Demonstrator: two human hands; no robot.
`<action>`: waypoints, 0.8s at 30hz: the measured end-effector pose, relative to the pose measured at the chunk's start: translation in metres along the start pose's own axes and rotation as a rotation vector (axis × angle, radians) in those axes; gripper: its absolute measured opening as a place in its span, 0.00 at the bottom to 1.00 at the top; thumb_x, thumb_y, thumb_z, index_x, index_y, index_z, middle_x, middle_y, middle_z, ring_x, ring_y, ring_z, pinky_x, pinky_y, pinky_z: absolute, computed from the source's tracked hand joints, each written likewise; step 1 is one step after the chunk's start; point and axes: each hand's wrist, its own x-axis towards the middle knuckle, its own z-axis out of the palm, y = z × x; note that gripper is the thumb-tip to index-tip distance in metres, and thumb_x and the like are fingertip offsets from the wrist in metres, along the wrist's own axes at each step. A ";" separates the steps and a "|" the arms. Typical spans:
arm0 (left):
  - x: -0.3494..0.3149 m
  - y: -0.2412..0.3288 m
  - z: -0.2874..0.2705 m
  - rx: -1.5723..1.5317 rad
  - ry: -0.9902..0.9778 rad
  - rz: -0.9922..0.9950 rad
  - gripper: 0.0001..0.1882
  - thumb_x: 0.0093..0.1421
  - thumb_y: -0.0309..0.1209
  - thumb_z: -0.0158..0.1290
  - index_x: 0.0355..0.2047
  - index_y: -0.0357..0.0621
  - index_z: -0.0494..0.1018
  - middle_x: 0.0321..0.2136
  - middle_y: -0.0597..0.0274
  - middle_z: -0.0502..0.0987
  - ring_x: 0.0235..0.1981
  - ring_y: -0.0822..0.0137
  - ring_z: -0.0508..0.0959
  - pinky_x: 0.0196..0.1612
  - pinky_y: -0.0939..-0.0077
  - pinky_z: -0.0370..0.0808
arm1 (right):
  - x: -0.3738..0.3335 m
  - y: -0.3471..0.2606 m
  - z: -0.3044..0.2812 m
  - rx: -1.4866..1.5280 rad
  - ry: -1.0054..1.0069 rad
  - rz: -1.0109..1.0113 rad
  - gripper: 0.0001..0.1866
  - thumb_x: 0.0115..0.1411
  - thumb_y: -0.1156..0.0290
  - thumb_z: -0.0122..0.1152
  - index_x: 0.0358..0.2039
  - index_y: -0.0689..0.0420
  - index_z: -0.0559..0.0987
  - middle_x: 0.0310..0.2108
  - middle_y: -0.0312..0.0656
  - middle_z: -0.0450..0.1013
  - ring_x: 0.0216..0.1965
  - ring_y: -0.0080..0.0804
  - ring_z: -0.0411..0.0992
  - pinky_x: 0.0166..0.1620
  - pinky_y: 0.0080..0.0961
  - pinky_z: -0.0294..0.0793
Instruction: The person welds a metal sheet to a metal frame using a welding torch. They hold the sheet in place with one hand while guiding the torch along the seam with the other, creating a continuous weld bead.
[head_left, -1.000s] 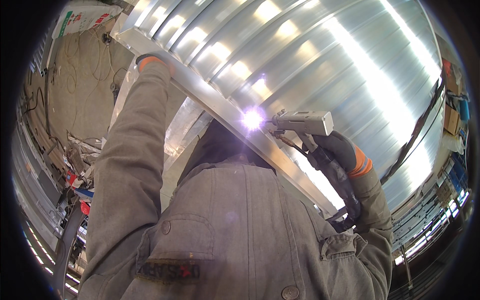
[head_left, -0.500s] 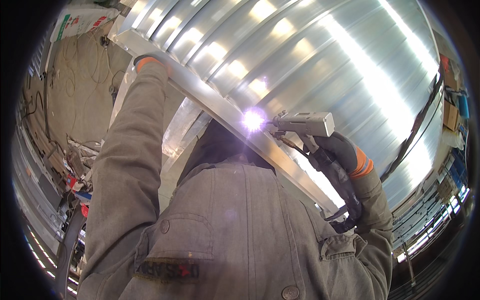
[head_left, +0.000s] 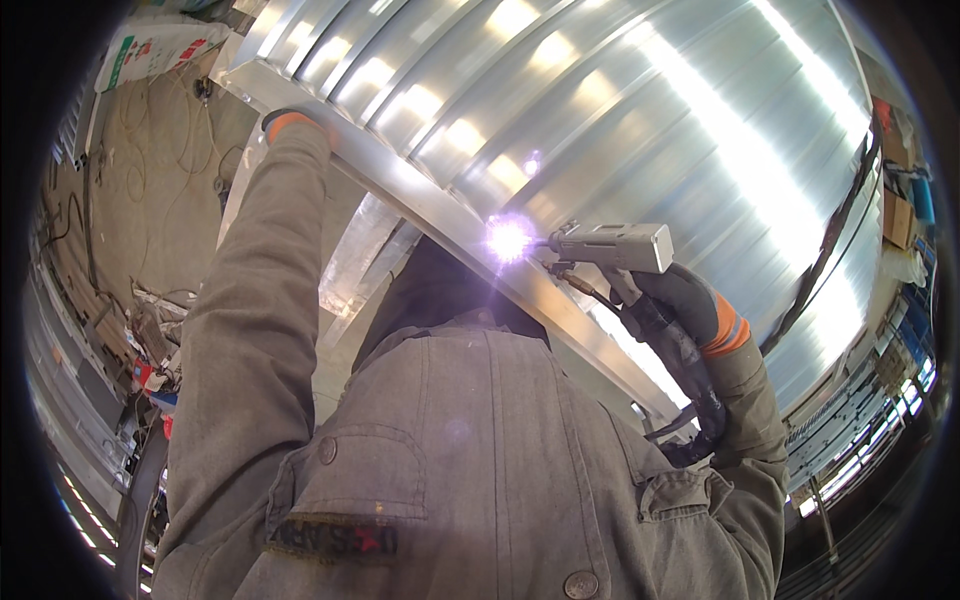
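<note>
My right hand (head_left: 688, 300), in a dark glove with an orange cuff, is wrapped round the handle of a grey handheld welding gun (head_left: 618, 246). From its nozzle a bright violet-white glare (head_left: 508, 239) burns where a ribbed metal panel (head_left: 600, 150) meets the long metal edge beam (head_left: 425, 205). The glare hides the joint itself. A thick black hose hangs from the gun's handle beside my right forearm. Farther up the same beam rests my left hand (head_left: 293, 122), only its orange cuff and a bit of dark glove showing; its fingers are out of sight.
A dark cable (head_left: 825, 250) lies across the panel's right side. Below the beam, a metal leg or brace (head_left: 362, 255) slants toward the floor. On the left, thin cords trail over the floor near a white sack (head_left: 165, 50). Cardboard boxes (head_left: 897, 222) stand beyond the panel at right.
The panel and my left arm sit slightly farther left in the picture. The gun and its glare have crept slightly right along the beam, still lit.
</note>
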 end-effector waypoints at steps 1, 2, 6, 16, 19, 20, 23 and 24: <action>0.004 0.003 0.004 -0.015 0.015 -0.022 0.37 0.79 0.61 0.40 0.78 0.55 0.73 0.79 0.57 0.71 0.79 0.51 0.71 0.80 0.51 0.65 | -0.001 0.001 0.001 0.004 0.000 -0.002 0.24 0.82 0.62 0.55 0.68 0.65 0.77 0.38 0.45 0.80 0.33 0.31 0.79 0.38 0.31 0.80; 0.008 0.005 0.007 -0.029 0.030 -0.043 0.37 0.79 0.60 0.41 0.77 0.55 0.74 0.79 0.57 0.72 0.78 0.51 0.71 0.79 0.51 0.66 | -0.002 0.002 0.003 0.004 0.020 0.008 0.24 0.82 0.61 0.56 0.68 0.65 0.77 0.39 0.45 0.80 0.34 0.31 0.79 0.38 0.31 0.80; 0.008 0.008 0.007 -0.053 0.045 -0.077 0.36 0.77 0.59 0.44 0.75 0.54 0.76 0.77 0.57 0.73 0.77 0.51 0.73 0.78 0.51 0.68 | -0.013 0.007 0.009 -0.020 0.078 -0.034 0.24 0.82 0.60 0.55 0.64 0.67 0.79 0.35 0.43 0.81 0.32 0.30 0.79 0.37 0.30 0.80; 0.013 0.006 -0.003 -0.114 0.100 -0.067 0.35 0.75 0.58 0.49 0.73 0.54 0.78 0.75 0.58 0.77 0.74 0.53 0.77 0.76 0.54 0.70 | -0.116 0.085 0.038 -0.111 0.448 -0.311 0.24 0.72 0.69 0.64 0.65 0.66 0.78 0.33 0.37 0.78 0.33 0.24 0.76 0.36 0.24 0.75; 0.033 0.006 0.004 -0.141 0.102 -0.088 0.34 0.76 0.57 0.48 0.73 0.54 0.77 0.75 0.58 0.76 0.74 0.54 0.77 0.77 0.55 0.69 | -0.161 0.154 0.044 -0.087 0.709 -0.333 0.20 0.70 0.74 0.65 0.61 0.66 0.80 0.33 0.36 0.77 0.33 0.23 0.76 0.37 0.24 0.75; 0.039 0.006 0.007 -0.162 0.112 -0.090 0.34 0.76 0.57 0.48 0.73 0.54 0.78 0.75 0.58 0.76 0.74 0.54 0.77 0.77 0.55 0.69 | -0.184 0.178 0.037 -0.020 0.651 -0.289 0.18 0.69 0.77 0.66 0.58 0.65 0.82 0.36 0.35 0.79 0.37 0.23 0.77 0.40 0.26 0.77; 0.051 0.009 0.020 -0.214 0.181 -0.091 0.33 0.77 0.56 0.48 0.73 0.53 0.78 0.75 0.59 0.77 0.73 0.54 0.77 0.77 0.55 0.70 | -0.279 0.257 0.015 -0.450 0.847 -0.253 0.21 0.65 0.77 0.76 0.58 0.63 0.85 0.48 0.37 0.83 0.46 0.28 0.79 0.50 0.32 0.82; 0.053 0.013 0.026 -0.236 0.213 -0.081 0.33 0.77 0.56 0.48 0.73 0.53 0.78 0.75 0.59 0.77 0.73 0.54 0.77 0.77 0.56 0.70 | -0.319 0.277 0.002 -0.543 0.797 -0.144 0.23 0.65 0.74 0.76 0.60 0.61 0.85 0.48 0.40 0.84 0.48 0.33 0.81 0.51 0.35 0.83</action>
